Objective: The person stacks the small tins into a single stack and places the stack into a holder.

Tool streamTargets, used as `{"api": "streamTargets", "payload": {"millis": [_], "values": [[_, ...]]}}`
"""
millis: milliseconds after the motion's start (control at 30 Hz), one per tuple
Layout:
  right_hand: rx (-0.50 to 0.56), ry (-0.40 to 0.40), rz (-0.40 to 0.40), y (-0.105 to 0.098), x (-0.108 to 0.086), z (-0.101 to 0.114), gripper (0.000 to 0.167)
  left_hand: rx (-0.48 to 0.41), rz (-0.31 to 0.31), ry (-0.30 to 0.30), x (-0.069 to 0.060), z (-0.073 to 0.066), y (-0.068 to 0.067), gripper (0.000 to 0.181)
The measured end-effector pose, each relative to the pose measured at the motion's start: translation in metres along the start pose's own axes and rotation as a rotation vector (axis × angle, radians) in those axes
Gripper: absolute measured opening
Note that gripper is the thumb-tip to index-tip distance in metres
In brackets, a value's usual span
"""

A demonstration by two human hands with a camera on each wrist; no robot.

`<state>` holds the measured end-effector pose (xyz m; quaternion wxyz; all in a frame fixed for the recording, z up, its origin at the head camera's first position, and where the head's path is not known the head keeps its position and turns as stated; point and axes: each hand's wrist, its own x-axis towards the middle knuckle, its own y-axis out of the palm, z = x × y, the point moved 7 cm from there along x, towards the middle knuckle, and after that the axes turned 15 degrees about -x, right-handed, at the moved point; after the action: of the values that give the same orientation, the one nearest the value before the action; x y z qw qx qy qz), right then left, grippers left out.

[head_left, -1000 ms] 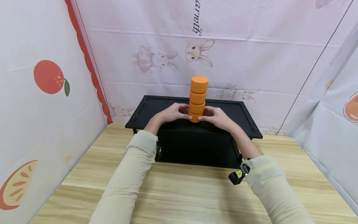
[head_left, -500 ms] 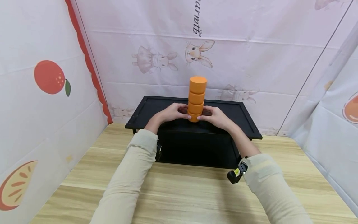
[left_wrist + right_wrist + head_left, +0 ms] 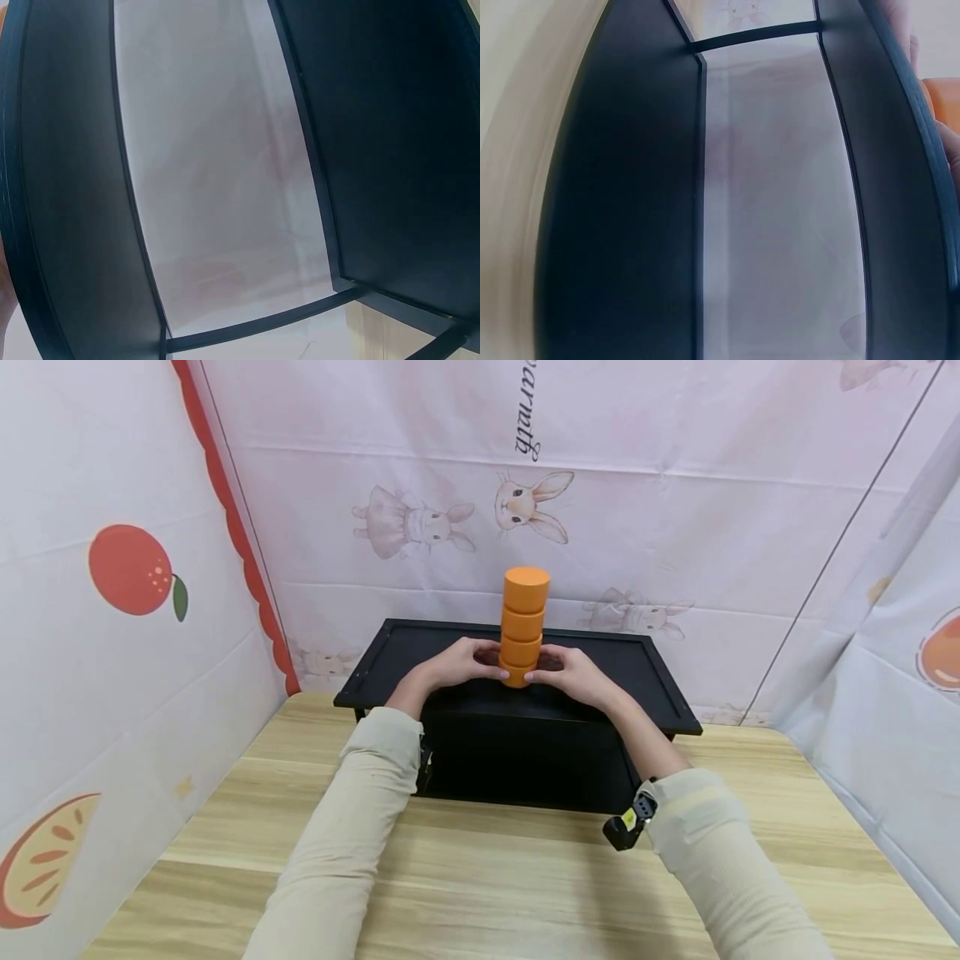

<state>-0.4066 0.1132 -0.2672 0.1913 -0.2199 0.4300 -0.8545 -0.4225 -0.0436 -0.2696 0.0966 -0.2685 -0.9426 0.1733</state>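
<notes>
A tower of several orange round blocks [image 3: 521,627] stands on the upper board of a black two-tier shelf [image 3: 600,656], leaning slightly to the right at the top. Around the lowest block, my left hand [image 3: 459,665] grips from the left, thumb in front. My right hand [image 3: 576,677] holds the same block from the right, its thumb also in front. The other fingers go behind the tower, partly hidden. In the right wrist view, a bit of orange block [image 3: 943,97] shows past the shelf edge. The left wrist view mostly shows the shelf's boards [image 3: 67,187].
The shelf's lower board [image 3: 630,187] lies close above the wooden table [image 3: 495,877]. Thin black bars [image 3: 262,324] join the two tiers at the ends. Behind hangs a pink cloth [image 3: 637,527] with rabbit prints; a white cloth [image 3: 60,693] with fruit prints is at the left.
The orange tower has slid slightly left along the shelf top, held at its lowest block. My right hand has shifted left with it; my left hand has barely moved.
</notes>
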Motion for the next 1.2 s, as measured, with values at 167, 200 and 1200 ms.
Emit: {"api": "streamTargets", "payload": {"millis": [167, 200, 1200], "values": [[-0.009, 0.01, 0.01, -0.004, -0.004, 0.009, 0.052, -0.001, -0.007, -0.007, 0.001, -0.001, 0.001, 0.052], [-0.009, 0.012, 0.014, -0.005, -0.006, 0.014, 0.051, -0.001, -0.007, -0.009, 0.002, 0.0, 0.002, 0.052], [0.007, 0.045, 0.069, -0.013, -0.012, 0.033, 0.051, 0.011, -0.018, -0.054, 0.007, 0.002, -0.002, 0.058]]}}
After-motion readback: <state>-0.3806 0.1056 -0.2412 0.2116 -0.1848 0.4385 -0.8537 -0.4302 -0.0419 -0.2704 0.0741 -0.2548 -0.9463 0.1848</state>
